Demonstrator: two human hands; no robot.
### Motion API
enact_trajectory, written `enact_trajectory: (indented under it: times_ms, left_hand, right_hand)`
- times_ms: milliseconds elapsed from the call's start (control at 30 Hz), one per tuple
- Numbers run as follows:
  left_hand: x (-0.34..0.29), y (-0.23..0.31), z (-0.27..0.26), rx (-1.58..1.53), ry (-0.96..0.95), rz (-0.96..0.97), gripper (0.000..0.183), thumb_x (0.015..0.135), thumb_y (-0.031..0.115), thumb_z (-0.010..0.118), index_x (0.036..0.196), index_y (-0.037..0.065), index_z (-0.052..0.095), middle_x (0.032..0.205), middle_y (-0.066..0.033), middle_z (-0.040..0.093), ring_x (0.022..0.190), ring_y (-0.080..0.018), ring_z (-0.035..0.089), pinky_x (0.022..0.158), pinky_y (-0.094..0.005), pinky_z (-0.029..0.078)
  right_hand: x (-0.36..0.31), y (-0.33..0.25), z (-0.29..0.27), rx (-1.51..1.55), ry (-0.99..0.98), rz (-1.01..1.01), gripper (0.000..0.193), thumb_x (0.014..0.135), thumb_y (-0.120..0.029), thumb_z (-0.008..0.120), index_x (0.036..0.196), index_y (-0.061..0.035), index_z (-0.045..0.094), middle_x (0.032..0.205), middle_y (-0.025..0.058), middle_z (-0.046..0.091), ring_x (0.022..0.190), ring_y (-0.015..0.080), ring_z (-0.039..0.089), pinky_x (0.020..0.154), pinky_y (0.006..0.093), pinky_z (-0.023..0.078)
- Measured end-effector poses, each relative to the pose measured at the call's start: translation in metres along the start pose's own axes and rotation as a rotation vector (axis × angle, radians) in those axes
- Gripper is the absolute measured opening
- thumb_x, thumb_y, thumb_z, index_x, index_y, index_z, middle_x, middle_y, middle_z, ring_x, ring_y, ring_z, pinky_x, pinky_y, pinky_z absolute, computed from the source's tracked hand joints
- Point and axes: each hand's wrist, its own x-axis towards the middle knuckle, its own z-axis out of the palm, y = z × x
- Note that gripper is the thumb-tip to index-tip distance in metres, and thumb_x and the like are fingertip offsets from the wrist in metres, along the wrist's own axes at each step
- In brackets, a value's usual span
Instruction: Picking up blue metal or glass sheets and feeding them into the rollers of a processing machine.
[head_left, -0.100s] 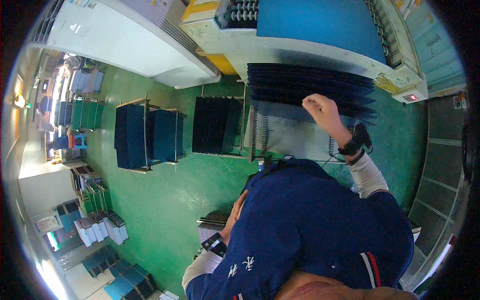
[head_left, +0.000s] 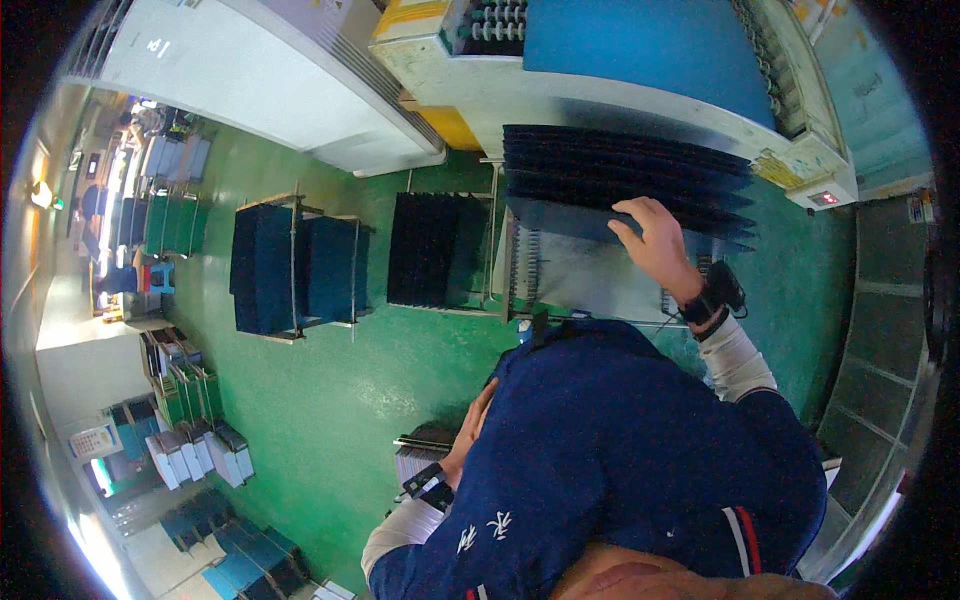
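Observation:
My right hand [head_left: 652,245] is raised over a rack [head_left: 575,275] of thin dark panels [head_left: 620,175] in front of me. Its thumb and fingers are apart, and nothing shows between them. The fingertips overlap the lower edge of the nearest panel in the view; whether they touch it I cannot tell. My left hand [head_left: 470,432] lies against the side of my dark blue jacket [head_left: 640,430], fingers stretched along the cloth and partly hidden by it.
Beyond the rack, a roller conveyor machine [head_left: 660,88] carries a large blue panel [head_left: 640,40]. Two more racks of dark panels [head_left: 425,250] [head_left: 300,270] stand on the green floor [head_left: 350,400] to the left. A white cabinet [head_left: 260,90] is at far left.
My right hand has opened from a bunched shape, its thumb and fingers now apart, and shifted slightly down and right. My left hand stays at my side. The view has shifted slightly.

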Motion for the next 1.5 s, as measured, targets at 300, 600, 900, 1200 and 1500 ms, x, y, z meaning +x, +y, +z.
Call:
enact_trajectory:
  times_ms: [300,600,900,1200,1500]
  left_hand:
    - [-0.024,0.044,-0.016,-0.117,0.054,0.046,0.062,0.098,0.028,0.055,0.153,0.011,0.032,0.159,-0.0197,0.026,0.142,-0.0389,0.032,0.117,-0.0468,0.028]
    - [-0.048,-0.023,0.000,0.088,0.119,0.183,0.067,0.096,0.028,0.057,0.153,0.010,0.029,0.158,-0.0206,0.026,0.142,-0.0398,0.032,0.116,-0.0480,0.028]
    - [-0.070,-0.058,0.009,0.002,0.037,0.179,0.079,0.092,0.036,0.060,0.155,0.007,0.023,0.160,-0.0195,0.021,0.146,-0.0371,0.026,0.119,-0.0476,0.025]
    - [-0.096,0.018,-0.056,0.126,0.058,0.302,0.107,0.070,0.042,0.075,0.156,0.008,0.020,0.159,-0.0210,0.021,0.143,-0.0397,0.029,0.118,-0.0484,0.026]
    - [-0.103,0.007,-0.051,0.101,0.109,0.309,0.109,0.069,0.042,0.076,0.156,0.008,0.020,0.158,-0.0217,0.023,0.142,-0.0407,0.030,0.117,-0.0494,0.027]
  right_hand:
    - [-0.009,0.014,0.011,-0.297,-0.178,0.148,0.027,0.083,-0.022,0.071,0.100,-0.0038,0.062,0.093,0.0190,0.067,0.091,0.0403,0.064,0.077,0.0489,0.050]
    - [0.012,0.042,0.022,-0.574,-0.506,0.228,0.029,0.078,-0.026,0.074,0.091,-0.0016,0.069,0.092,0.0223,0.068,0.091,0.0424,0.065,0.078,0.0509,0.051]
    - [0.024,0.000,0.029,-0.663,-0.457,0.368,0.044,0.075,-0.029,0.078,0.109,-0.0021,0.071,0.105,0.0210,0.070,0.102,0.0378,0.066,0.088,0.0453,0.052]
    - [0.018,0.000,0.034,-0.717,-0.386,0.365,0.049,0.074,-0.031,0.081,0.110,0.0020,0.070,0.110,0.0229,0.069,0.105,0.0375,0.066,0.090,0.0445,0.052]
    - [0.019,-0.006,0.026,-0.708,-0.368,0.295,0.048,0.072,-0.037,0.082,0.099,0.0009,0.071,0.100,0.0247,0.070,0.098,0.0408,0.067,0.084,0.0468,0.053]
